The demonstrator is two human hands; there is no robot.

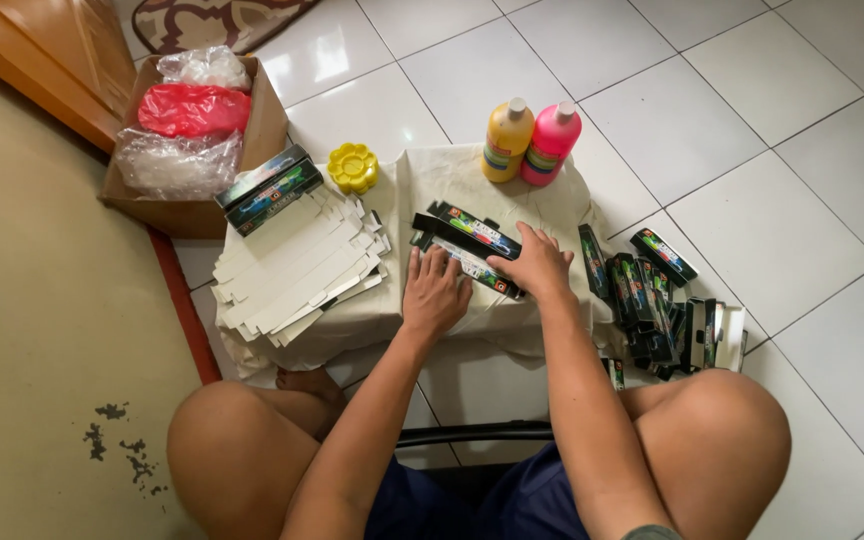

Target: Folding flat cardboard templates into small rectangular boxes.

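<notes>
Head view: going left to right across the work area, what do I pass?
Cardboard box → stack of flat white cartons → yellow flower-shaped dish → left hand → yellow bottle → pink bottle → pile of folded dark boxes.

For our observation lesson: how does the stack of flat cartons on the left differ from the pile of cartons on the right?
The flat stack lies unfolded, white sides up, fanned fairly neatly on the cloth-covered table. The right pile is folded into dark boxes, jumbled on the floor at all angles. The left hand and right hand press one carton between them. Both appear to be the same long carton type.
</notes>
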